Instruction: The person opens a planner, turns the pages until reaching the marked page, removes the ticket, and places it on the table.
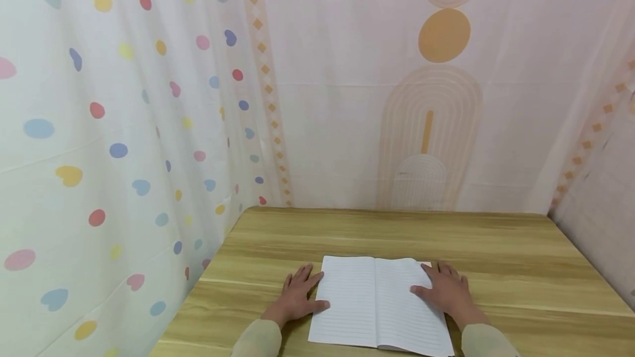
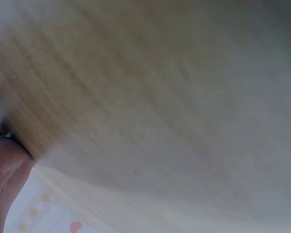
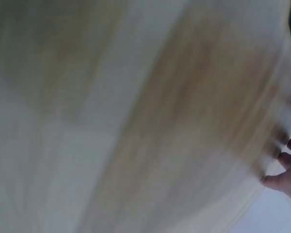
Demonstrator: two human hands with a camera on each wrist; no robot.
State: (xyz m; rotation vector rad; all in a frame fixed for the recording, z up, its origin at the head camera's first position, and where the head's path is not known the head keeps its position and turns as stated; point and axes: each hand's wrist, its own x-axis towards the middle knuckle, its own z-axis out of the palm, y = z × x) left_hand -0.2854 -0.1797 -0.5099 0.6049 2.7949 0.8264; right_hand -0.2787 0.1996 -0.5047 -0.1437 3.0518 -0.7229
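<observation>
A lined notebook lies spread flat on the wooden table in the head view, both pages bare of writing. My left hand rests at its left edge, fingers spread, the thumb and index fingertip on the page margin and the other fingers on the wood. On the opposite side, my right hand lies over the right page's outer edge, thumb and index finger on the paper. In the left wrist view only part of the left hand shows; the right wrist view catches several right fingertips against the tabletop.
The wood-grained table reaches back to a pale curtain with arch patterns. A curtain with coloured dots hangs along the left side. A greyish wall or cloth borders the table on the right.
</observation>
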